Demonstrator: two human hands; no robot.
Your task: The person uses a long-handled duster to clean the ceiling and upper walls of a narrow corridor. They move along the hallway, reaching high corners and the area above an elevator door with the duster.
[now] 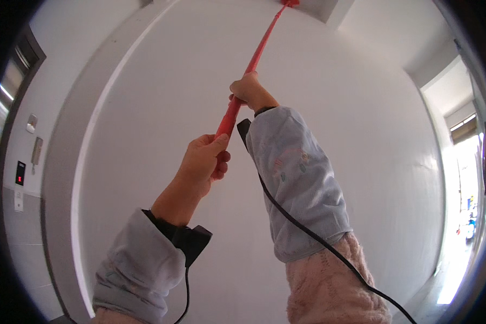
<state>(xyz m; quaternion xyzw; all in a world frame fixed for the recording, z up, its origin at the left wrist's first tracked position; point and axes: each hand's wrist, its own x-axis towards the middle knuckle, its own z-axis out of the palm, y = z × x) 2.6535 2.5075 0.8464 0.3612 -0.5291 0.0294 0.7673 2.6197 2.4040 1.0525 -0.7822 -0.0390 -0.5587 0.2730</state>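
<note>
A long red pole point(260, 49) slants up and away from me towards the ceiling. My left hand point(205, 158) is wrapped around its thick lower end. Higher on the shaft, my right hand point(249, 91) grips it too. At the far tip, a red head point(290, 3) is partly cut off by the top of the picture; its exact kind cannot be told. It appears at or near the upper edge of the white wall point(368, 154). Grey-blue oversleeves cover both forearms, and black devices with cables sit at the wrists.
Left of the wall runs a grey pillar edge with white trim point(90, 133). Beyond it are a metal-framed door point(18, 73), an intercom handset point(37, 150) and a panel with a red display point(20, 173). A bright opening point(461, 210) lies at right. One black cable point(308, 231) crosses my right forearm.
</note>
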